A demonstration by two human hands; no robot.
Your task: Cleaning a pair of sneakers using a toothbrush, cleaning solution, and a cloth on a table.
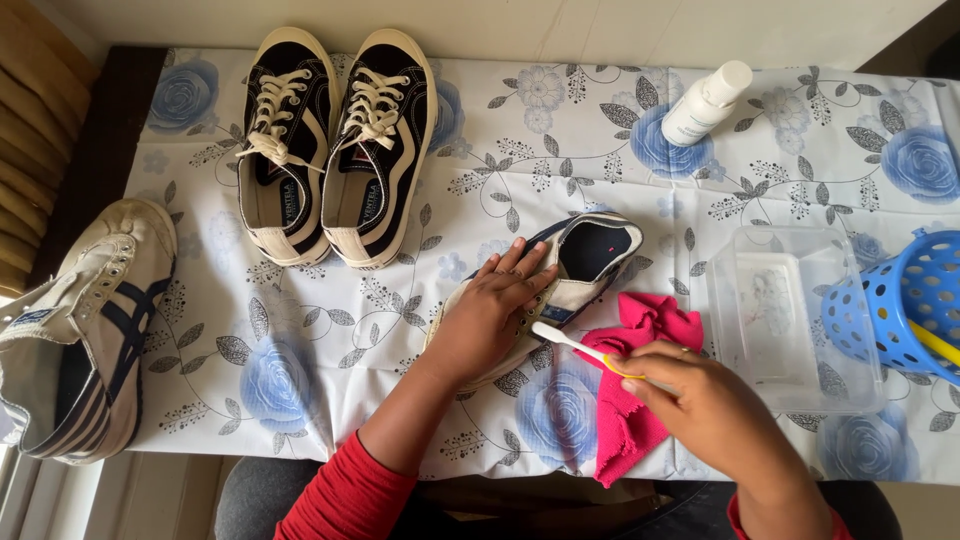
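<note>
Bench cover: looked like smooth, faintly glossy plastic sheet, printed with blue roses.
Held shoe: pale, matt canvas-like cloth with a dark lining.
Toothbrush: smooth white and yellow plastic.
Pink rag: soft, matt woven cloth.
Tub: clear, glossy plastic.
Basket: blue perforated plastic.
Bottle: white, smooth plastic.
Dark sneakers: matt cloth, cream rubbery edges, woven laces.
Worn shoe: scuffed, dull off-white cloth.

four shoes, one bottle, one cloth, one toothbrush
</note>
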